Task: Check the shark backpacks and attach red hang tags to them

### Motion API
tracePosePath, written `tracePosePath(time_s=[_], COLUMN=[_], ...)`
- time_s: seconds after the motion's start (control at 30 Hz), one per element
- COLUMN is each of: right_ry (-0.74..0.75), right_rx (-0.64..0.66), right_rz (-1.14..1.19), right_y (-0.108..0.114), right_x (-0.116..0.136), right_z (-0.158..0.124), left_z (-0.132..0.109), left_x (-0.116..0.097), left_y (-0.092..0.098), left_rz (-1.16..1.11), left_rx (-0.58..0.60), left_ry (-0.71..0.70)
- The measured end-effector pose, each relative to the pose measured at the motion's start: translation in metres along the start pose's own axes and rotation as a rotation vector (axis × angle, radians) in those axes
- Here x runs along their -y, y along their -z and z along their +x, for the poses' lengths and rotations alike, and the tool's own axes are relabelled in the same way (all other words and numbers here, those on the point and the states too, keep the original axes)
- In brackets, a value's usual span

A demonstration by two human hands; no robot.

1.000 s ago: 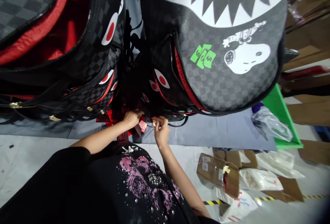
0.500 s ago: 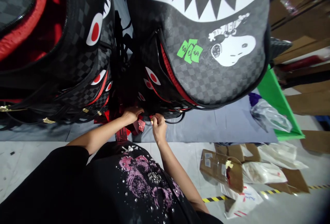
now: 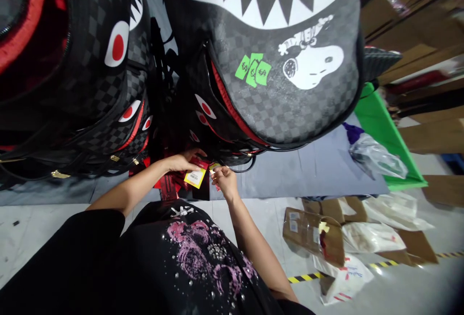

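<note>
Left hand (image 3: 183, 161): grip pinching yellow-red tag (image 3: 195, 178) at near edge of surface (image 3: 279, 177). Right hand (image 3: 225, 182): grip narrow, on small yellowish piece (image 3: 213, 167). Tag could slip or crease; cause: fingertip hold only.

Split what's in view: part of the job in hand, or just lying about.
In use: yellow-and-red barcode tag, in left hand; small item, unclear, pinched by right hand; Snoopy-print bag beside them.

Lying about, apparently: neighbouring checkered bag; clear plastic bag; green bin; cardboard box; white plastic bags.
</note>
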State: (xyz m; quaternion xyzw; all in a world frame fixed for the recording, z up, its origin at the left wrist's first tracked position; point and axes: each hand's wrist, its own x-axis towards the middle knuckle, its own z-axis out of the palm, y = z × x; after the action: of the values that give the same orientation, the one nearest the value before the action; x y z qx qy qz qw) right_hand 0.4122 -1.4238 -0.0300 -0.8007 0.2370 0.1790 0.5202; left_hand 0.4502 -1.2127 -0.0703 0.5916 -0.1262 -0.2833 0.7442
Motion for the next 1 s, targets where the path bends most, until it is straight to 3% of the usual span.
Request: tracePosePath(time_s=[0.13,0.33,0.5,0.67,0.8,0.93,1.0], right_ry=[-0.086,-0.173,-0.275,-0.199,-0.140,-0.047,-0.004], right_rx=[0.153,0.340,0.478,0.425,0.375,0.241,0.162], right_rz=[0.085,0.227,0.293,0.450,0.519,0.520,0.509], right_y=[0.005,0.021,0.025,0.020,0.013,0.002,-0.004], right_x=[0.002,0.001,0.005,0.013,0.018,0.020,0.018], right_z=[0.000,-0.003,-0.006,-0.007,-0.009,-0.008,-0.006], left_z=[-0.002,-0.002,-0.002,-0.003,0.003,0.014,0.017], left_x=[0.003,-0.001,0.006,0.003,0.003,0.008,0.009], left_y=[-0.015,-0.033,-0.038,-0.042,-0.045,-0.050,-0.051], left_rz=[0.089,0.458,0.743,1.072,0.820,0.322,0.192], left_rx=[-0.346,-0.317,-0.463,-0.383,-0.265,-0.386,-0.411], left_ry=[-0.096,-0.252,-0.377,-0.579,-0.545,-0.252,-0.167])
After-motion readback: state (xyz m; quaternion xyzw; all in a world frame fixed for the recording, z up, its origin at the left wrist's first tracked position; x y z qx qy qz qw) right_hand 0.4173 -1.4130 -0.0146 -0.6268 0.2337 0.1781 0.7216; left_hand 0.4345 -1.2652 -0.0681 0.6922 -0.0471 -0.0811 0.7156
